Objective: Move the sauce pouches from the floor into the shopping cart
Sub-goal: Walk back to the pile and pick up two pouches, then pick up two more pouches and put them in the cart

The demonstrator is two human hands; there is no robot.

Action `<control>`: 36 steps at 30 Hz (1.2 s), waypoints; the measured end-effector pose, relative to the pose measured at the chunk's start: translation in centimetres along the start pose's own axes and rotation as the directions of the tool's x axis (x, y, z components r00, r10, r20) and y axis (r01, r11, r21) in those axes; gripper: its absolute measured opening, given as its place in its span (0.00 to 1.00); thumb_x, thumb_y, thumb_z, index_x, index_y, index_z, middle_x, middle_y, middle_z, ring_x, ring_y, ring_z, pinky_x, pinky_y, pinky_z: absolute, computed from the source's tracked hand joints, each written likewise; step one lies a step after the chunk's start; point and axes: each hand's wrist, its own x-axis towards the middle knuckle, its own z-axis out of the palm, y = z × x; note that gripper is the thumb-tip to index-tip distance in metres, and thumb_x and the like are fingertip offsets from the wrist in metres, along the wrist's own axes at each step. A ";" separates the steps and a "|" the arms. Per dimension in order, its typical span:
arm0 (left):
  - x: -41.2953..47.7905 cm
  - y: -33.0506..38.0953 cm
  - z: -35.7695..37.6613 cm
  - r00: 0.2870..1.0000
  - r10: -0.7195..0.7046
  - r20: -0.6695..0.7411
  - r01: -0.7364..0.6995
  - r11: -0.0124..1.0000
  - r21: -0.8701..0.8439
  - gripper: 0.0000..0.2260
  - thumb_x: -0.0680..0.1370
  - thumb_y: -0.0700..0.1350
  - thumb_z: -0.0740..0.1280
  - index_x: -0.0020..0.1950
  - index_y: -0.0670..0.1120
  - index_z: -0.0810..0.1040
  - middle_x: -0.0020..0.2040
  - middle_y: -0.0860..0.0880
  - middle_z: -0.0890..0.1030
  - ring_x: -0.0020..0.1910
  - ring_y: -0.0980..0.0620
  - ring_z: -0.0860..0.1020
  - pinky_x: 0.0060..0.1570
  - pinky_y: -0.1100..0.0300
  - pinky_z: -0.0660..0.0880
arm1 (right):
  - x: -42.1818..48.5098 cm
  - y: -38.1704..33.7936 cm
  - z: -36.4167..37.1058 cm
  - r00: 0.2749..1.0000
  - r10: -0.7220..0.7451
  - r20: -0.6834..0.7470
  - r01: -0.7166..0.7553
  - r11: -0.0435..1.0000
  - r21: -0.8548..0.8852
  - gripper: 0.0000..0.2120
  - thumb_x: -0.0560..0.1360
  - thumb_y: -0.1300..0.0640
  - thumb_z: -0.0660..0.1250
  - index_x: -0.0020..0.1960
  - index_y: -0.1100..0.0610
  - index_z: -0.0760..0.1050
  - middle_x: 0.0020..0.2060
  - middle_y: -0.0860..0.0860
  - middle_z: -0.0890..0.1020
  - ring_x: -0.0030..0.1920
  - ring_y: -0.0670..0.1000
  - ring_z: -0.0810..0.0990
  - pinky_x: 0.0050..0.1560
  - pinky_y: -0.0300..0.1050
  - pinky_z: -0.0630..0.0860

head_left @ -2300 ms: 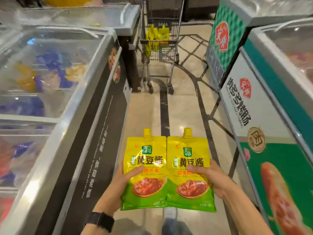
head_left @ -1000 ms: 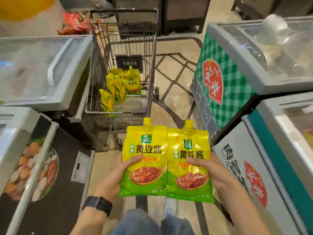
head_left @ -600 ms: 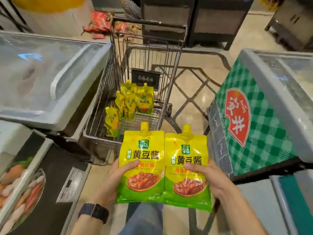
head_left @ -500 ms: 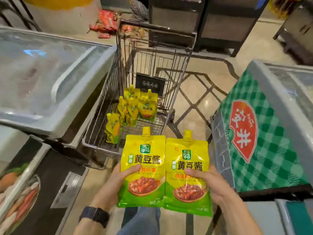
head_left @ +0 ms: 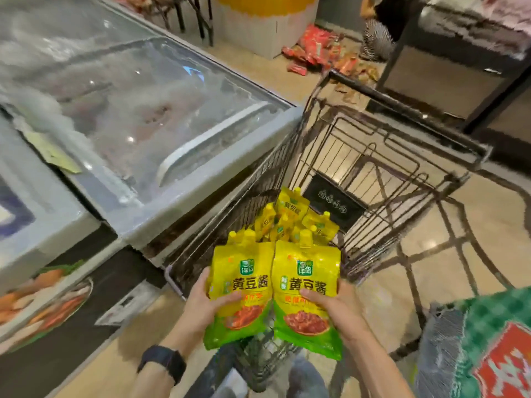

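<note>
Well, the biggest thing in the aisle is the long grey chest freezer [head_left: 138, 110] with a frosted sliding glass lid, running down the left. Its corner sits just beside the left wall of the dark wire shopping cart [head_left: 408, 110], so no gap shows on that side. To the right, the polished tan floor [head_left: 474, 254] with dark inlaid lines lies open beside the cart, until a green-checked cabinet [head_left: 494, 320] with a red label crowds in at the lower right. The cart's near end is close to the person, and its mesh basket is open at the top. Beyond the far handle bar, red packets [head_left: 313, 50] lie scattered on the floor near a white-and-yellow box [head_left: 264, 24]. Down in the basket, a heap of yellow spouted sauce pouches [head_left: 291, 209] lies toward the far end.

Over the cart's near rim, two more glossy yellow-and-green pouches are held upright side by side, with their inner edges touching. The left hand [head_left: 207, 305] grips the left pouch [head_left: 241, 285], thumb across its front. The right hand [head_left: 336, 305] grips the right pouch [head_left: 307, 288] the same way. A dark watch [head_left: 162, 361] sits on the left wrist.
</note>
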 end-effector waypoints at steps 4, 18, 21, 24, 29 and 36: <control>4.1 0.0 3.9 0.989 -0.014 -0.146 0.032 0.992 0.122 0.29 0.68 0.45 0.81 0.64 0.54 0.70 0.56 0.60 0.78 0.48 0.70 0.77 0.54 0.62 0.73 | 9.2 -0.2 -0.4 0.992 -0.041 0.123 0.071 0.965 -0.251 0.29 0.52 0.43 0.84 0.48 0.55 0.82 0.41 0.47 0.87 0.43 0.49 0.86 0.52 0.52 0.82; 16.4 -10.3 6.4 0.894 -0.038 -0.447 0.161 0.958 0.239 0.20 0.68 0.36 0.80 0.46 0.51 0.71 0.47 0.54 0.79 0.46 0.61 0.78 0.47 0.69 0.73 | 26.4 5.0 2.1 0.966 -0.016 0.258 0.179 0.764 -0.620 0.15 0.65 0.61 0.80 0.38 0.45 0.77 0.34 0.43 0.83 0.41 0.52 0.82 0.40 0.30 0.74; 17.1 -12.1 6.3 0.910 -0.079 -0.407 0.166 0.969 0.182 0.19 0.70 0.39 0.79 0.53 0.47 0.73 0.56 0.55 0.81 0.55 0.59 0.80 0.55 0.60 0.78 | 28.4 6.7 2.2 0.965 -0.028 0.262 0.192 0.756 -0.626 0.11 0.67 0.60 0.78 0.46 0.49 0.82 0.43 0.46 0.87 0.47 0.50 0.85 0.53 0.48 0.80; 17.7 -12.2 7.1 0.916 -0.033 -0.400 0.143 0.958 0.247 0.21 0.69 0.42 0.80 0.56 0.50 0.75 0.55 0.57 0.81 0.55 0.58 0.80 0.53 0.63 0.77 | 29.0 6.4 2.7 0.952 -0.119 0.283 0.282 0.705 -0.651 0.16 0.68 0.63 0.76 0.54 0.54 0.83 0.51 0.45 0.84 0.54 0.45 0.80 0.59 0.40 0.73; 16.9 -11.8 9.1 0.897 0.028 -0.441 0.198 0.867 0.458 0.22 0.70 0.43 0.77 0.63 0.52 0.78 0.59 0.49 0.83 0.57 0.48 0.81 0.58 0.53 0.78 | 27.8 7.0 1.4 0.959 -0.127 0.254 0.281 0.550 -0.786 0.17 0.72 0.67 0.70 0.60 0.59 0.80 0.45 0.53 0.86 0.38 0.49 0.80 0.46 0.46 0.79; 15.9 -10.1 11.1 0.932 -0.019 -0.363 0.266 0.717 0.645 0.26 0.77 0.51 0.70 0.74 0.53 0.69 0.66 0.48 0.78 0.64 0.47 0.76 0.59 0.55 0.73 | 26.3 4.7 -1.0 0.975 -0.029 0.221 0.211 0.430 -0.878 0.21 0.76 0.63 0.68 0.68 0.58 0.73 0.55 0.57 0.84 0.57 0.57 0.82 0.56 0.48 0.76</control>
